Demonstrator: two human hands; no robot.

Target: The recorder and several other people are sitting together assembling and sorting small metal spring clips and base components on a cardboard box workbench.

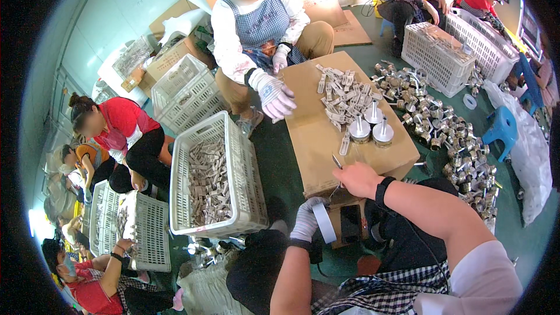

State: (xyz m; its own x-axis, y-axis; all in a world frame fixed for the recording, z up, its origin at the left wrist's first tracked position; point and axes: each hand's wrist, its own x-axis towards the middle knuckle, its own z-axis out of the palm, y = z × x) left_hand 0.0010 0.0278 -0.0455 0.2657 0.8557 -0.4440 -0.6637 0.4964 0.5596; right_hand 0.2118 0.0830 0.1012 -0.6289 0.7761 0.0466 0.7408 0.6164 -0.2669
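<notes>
My left hand (306, 220), in a whitish glove, is closed around a roll of white tape (324, 223) at the near edge of the cardboard box. Bare, my right hand (357, 179) grips a slim pointed metal tool (337, 161) just beyond it; whether this is scissors or tweezers I cannot tell. The tool's lower end reaches down near the left fingers. Farther back on the box (312, 151), three round metal pieces (382, 133) stand with their stems up. Beside them lies a heap of small pale clips (344, 96), one apart from the others.
Across the box sits a co-worker with gloved hands (274, 96). A white crate (230, 221) of pale clips stands at left. Many metal pieces (434, 119) cover the floor at right, near a blue stool (500, 131). A dark phone-like object (350, 221) lies below my right hand.
</notes>
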